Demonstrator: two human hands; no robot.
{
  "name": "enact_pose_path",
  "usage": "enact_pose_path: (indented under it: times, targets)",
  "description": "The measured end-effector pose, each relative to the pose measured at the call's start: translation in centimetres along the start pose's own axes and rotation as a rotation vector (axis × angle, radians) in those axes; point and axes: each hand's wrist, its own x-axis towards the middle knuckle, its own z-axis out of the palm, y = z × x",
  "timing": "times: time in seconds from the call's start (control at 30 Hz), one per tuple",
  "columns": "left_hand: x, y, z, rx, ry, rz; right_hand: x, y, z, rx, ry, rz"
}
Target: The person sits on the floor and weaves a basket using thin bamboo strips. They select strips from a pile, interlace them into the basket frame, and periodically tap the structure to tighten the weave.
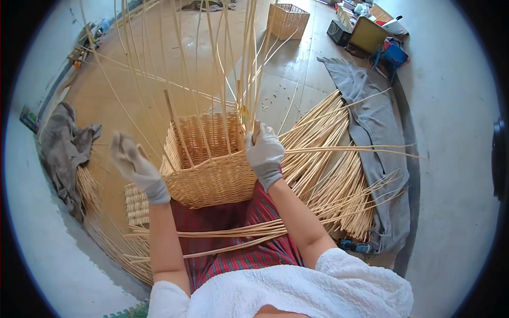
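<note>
A square wicker basket (212,183), partly woven, rests over my lap with its open top facing up and away from me. Long thin upright canes (183,63) rise from its walls, and a thicker wooden post (169,106) stands at its far left corner. My right hand (265,152), in a white glove with a grey cuff, is closed round the post at the near right corner. Off the basket's left side, my gloved left hand (135,165) is raised with fingers apart, slightly blurred and holding nothing I can see.
Bundles of loose canes (339,185) lie on the right, partly under a grey cloth (374,138). More canes (249,231) cross my lap. Another grey cloth (66,148) lies left. Farther off are a finished-looking basket (288,22), a blue stool (392,54) and boxes.
</note>
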Motion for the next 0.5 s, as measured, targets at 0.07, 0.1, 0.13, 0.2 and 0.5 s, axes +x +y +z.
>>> enact_pose_path:
  times: [0.07, 0.1, 0.13, 0.2, 0.5]
  targets:
    - [-0.4, -2.7, -4.0, 0.112, -0.096, -0.071, -0.2, -0.4, 0.1, 0.037, -0.001, -0.043]
    - [-1.9, -1.9, -4.9, 0.157, -0.091, 0.037, -0.5, -0.3, -0.4, 0.077, 0.025, -0.086]
    - [-3.6, -0.7, -4.4, 0.187, -0.086, 0.156, 0.0, -0.4, -0.8, 0.118, 0.07, -0.131]
    - [-6.5, 1.4, -2.7, -0.12, -0.371, 0.219, -0.2, -0.5, 0.2, 0.089, 0.053, -0.073]
    - [-7.3, -4.8, 18.1, 0.153, -0.751, -0.748, 0.0, -0.7, 0.0, 0.138, 0.092, -0.149]
